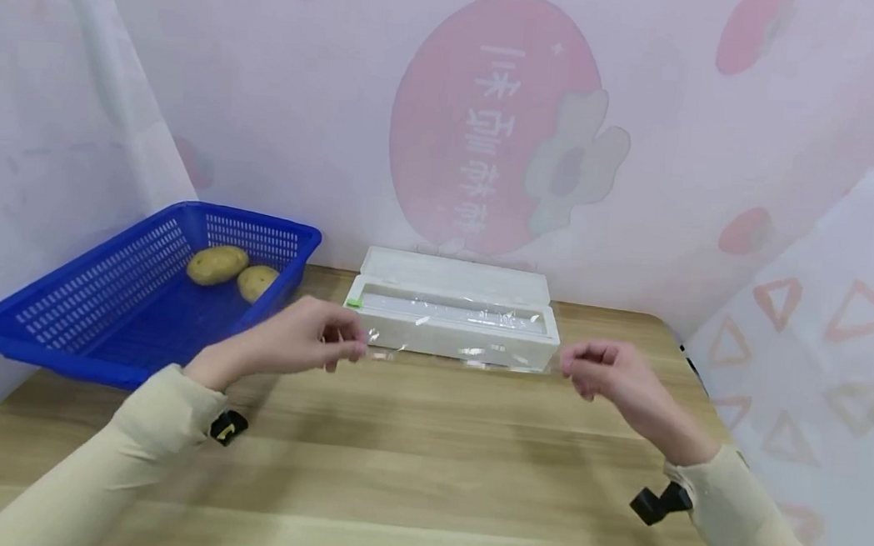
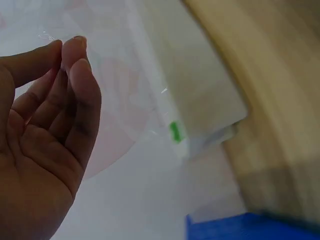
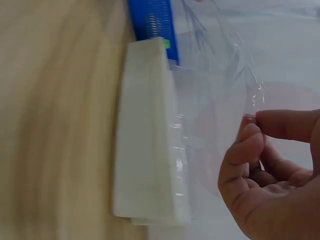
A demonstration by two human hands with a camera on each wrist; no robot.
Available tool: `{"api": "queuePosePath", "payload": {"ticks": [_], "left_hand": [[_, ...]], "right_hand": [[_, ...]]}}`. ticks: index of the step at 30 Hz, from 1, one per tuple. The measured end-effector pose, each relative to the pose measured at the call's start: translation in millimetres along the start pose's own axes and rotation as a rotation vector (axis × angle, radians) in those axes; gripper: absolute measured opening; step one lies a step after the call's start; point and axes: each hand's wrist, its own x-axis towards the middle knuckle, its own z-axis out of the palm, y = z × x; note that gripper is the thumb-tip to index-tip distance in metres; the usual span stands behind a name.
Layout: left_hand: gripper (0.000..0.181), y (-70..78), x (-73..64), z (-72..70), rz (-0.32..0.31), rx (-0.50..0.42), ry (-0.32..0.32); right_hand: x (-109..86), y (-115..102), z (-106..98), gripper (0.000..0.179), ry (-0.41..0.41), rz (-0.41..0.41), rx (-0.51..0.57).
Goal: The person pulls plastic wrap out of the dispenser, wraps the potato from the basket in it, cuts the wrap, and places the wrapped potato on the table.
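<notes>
A sheet of clear plastic wrap (image 1: 469,354) stretches between both hands in front of a white wrap dispenser box (image 1: 448,340), whose lid (image 1: 452,276) stands tilted back. My left hand (image 1: 301,337) pinches one corner of the film between thumb and fingertips, left of the box. On the other side my right hand (image 1: 618,384) pinches the opposite corner. From the right wrist view, the film (image 3: 215,75) runs from the fingertips back toward the box. A small green piece (image 1: 354,303) sits at the box's left end.
A blue plastic basket (image 1: 126,312) stands at the left of the wooden table (image 1: 425,464). Inside it lie two potatoes, one farther left (image 1: 216,265) and one by the right wall (image 1: 258,282). A pale printed sheet (image 1: 326,116) hangs behind the table.
</notes>
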Motion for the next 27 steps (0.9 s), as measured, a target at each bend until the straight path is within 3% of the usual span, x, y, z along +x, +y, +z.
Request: {"api": "queuePosePath", "payload": {"ticks": [4, 7, 14, 18, 27], "left_hand": [[0.007, -11.9, -4.8, 28.4, -0.047, -0.058, -0.130], [0.009, -19.0, -9.4, 44.1, -0.074, -0.093, -0.194], [0.009, -24.1, -20.8, 60.0, -0.151, -0.202, -0.322], [0.010, -25.2, -25.6, 59.7, -0.205, -0.235, -0.329], [0.007, -27.9, -32.6, 65.4, -0.258, -0.228, -0.290]], "right_hand": [[-12.1, 22, 9, 0.021, -0.090, 0.055, -0.066], [-16.7, 36, 14, 0.026, -0.142, 0.101, -0.065], [-27.1, 62, 17, 0.028, -0.273, 0.194, 0.045], [-26.9, 69, 20, 0.028, -0.253, 0.214, 0.073], [-26.5, 74, 33, 0.023, -0.177, 0.229, -0.109]]}}
